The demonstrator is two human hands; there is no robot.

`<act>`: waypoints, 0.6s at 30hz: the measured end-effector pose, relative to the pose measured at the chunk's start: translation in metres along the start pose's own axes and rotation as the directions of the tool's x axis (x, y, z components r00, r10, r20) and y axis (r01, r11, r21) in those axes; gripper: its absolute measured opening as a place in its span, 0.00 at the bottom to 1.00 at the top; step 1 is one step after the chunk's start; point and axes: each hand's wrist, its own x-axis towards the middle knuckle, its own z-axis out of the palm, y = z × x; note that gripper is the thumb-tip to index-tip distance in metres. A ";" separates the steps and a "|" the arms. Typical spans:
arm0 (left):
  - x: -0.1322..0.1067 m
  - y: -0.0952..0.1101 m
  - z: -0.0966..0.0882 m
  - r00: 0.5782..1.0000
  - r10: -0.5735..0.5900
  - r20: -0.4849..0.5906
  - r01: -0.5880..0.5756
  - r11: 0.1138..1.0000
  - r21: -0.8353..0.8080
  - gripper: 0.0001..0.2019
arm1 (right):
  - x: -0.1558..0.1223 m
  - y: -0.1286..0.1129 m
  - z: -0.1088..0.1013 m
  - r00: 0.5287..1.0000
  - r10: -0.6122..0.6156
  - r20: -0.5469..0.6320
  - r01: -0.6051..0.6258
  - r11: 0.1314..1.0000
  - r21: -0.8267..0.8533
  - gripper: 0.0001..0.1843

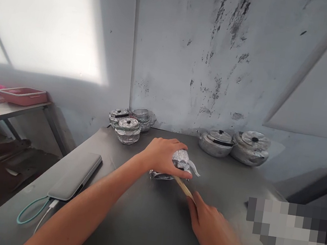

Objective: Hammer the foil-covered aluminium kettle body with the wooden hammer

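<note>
My left hand (161,154) is wrapped round a small, crumpled silver object (181,157), with a pale curved piece (195,168) sticking out at its right. Under that hand, a flat silver part (162,176) shows near the table surface; whether it belongs to the same object I cannot tell. A light wooden stick (184,188) is gripped in my right hand (208,222). The stick's far end reaches the silver object beneath my left thumb, where its tip is hidden.
Several silver lidded pots stand along the back: a cluster at the left (127,131), a wide pot (217,144) and a rounder one (251,149) at the right. A grey power bank (76,177) with cables lies left on the grey table (143,225). A pink basket (24,97) sits on another table.
</note>
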 end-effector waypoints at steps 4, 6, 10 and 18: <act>0.000 0.000 0.000 1.000 -0.002 0.007 0.002 1.000 0.016 0.41 | 0.001 0.000 -0.001 1.000 -0.008 0.008 0.007 0.997 0.079 0.16; 0.000 0.001 0.000 1.000 -0.008 0.012 0.007 1.000 0.023 0.41 | 0.002 0.000 -0.001 1.000 -0.016 0.010 0.014 0.991 0.132 0.16; 0.000 0.001 0.000 1.000 -0.006 0.014 0.005 1.000 0.023 0.41 | 0.003 0.001 0.000 1.000 -0.022 0.009 0.020 0.990 0.141 0.16; 0.000 0.000 0.002 1.000 0.011 -0.020 -0.011 1.000 0.006 0.40 | 0.002 -0.001 -0.004 1.000 -0.025 -0.014 0.026 0.995 0.100 0.16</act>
